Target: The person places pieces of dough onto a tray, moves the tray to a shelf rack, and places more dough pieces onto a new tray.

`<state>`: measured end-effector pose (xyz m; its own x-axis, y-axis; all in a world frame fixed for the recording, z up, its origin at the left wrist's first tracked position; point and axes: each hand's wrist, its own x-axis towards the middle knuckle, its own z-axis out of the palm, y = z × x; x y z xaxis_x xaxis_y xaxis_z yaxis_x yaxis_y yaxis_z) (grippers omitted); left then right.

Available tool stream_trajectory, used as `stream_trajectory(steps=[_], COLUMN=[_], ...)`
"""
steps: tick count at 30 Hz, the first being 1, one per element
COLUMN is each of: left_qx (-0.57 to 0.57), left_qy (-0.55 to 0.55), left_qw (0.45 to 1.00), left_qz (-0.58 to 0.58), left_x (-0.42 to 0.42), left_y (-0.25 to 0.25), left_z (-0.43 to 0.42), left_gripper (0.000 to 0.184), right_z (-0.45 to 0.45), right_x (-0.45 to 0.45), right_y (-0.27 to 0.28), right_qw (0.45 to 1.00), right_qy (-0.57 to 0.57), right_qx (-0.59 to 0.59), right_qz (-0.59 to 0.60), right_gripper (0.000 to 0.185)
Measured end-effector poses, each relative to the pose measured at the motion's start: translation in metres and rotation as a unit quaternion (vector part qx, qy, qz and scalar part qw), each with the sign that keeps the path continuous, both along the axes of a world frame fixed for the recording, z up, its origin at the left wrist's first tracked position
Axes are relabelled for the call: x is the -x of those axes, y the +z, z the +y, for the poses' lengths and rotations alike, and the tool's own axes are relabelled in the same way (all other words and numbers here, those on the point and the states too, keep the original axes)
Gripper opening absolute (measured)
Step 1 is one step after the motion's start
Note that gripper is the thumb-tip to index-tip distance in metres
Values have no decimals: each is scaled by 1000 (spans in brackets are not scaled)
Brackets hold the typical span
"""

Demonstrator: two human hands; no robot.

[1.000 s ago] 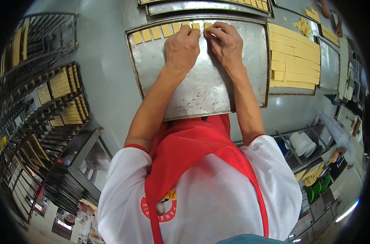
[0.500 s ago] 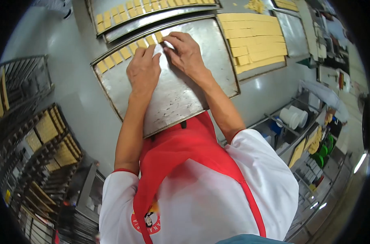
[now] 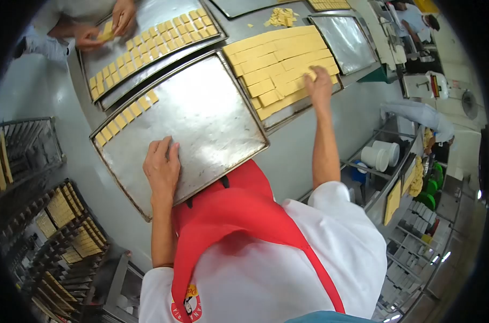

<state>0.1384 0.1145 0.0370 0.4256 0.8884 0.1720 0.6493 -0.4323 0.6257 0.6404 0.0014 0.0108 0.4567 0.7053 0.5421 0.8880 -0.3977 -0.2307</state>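
The left hand [image 3: 163, 167], fingers loosely spread and unloaded, is over a tray [image 3: 201, 102], whose row of dough pieces [image 3: 128, 114] lies at 11 o'clock. The right hand [image 3: 321, 89] bends its fingers at the cut dough sheet [image 3: 277, 59] spreading toward its 9 o'clock; any grip I cannot tell.

Metal racks [image 3: 34, 239] left, shelving [image 3: 390, 181] right (lights [image 3: 445, 257] glowing)
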Motion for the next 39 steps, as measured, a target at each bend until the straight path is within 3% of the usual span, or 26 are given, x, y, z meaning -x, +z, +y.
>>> stream_trajectory(steps=[4,6,9,13,16,18,22,24,28,31,34,35,36,37,39], left_qx=[27,34,33,41,42,51,21,22,35,40,36,34,33,24,15], left_qy=[17,20,18,30,34,38,28,24,12,12,27,33,47,51,66], left_qw=[999,999,999,998,998,998,999,999,999,999,998,998,997,997,996], left_qz=[-16,-28,-35,-33,-22,-17,-28,-30,-26,-35,-46,-50,-46,-51,-52], left_x=[-57,-86,-119,-143,-151,-155,-158,-158,-152,-138,-118,-111,-103,-95,-79], left_y=[0,1,5,10,16,17,10,9,10,8,5,5,4,4,5], left_z=[-19,-25,-34,-43,-46,-47,-44,-43,-41,-38,-33,-32,-29,-27,-22], left_gripper=[21,21,21,22,22,22,22,22,21,20,20,19,19,19,18], right_z=[-8,-4,1,6,10,9,8,3,-8,-8,-3,3,9,15,29], right_x=[-136,-178,-207,-213,-213,-227,-225,-217,-208,-191,-118,-86,-59,-28,55], right_y=[-14,-15,-26,-23,-8,-15,-4,4,6,12,60,63,63,65,78], right_qw=[995,975,962,955,927,874,872,834,817,847,843,840,828,806,741], right_qy=[-98,-161,-145,-175,-182,-171,-168,-136,-142,-231,-28,-17,82,179,233], right_qx=[23,107,155,190,216,136,105,95,19,-52,-23,-16,27,69,149], right_qz=[-30,105,174,145,248,433,447,526,558,476,537,542,554,560,612], right_gripper=[44,44,44,41,47,42,39,36,38,38,29,29,28,28,31])
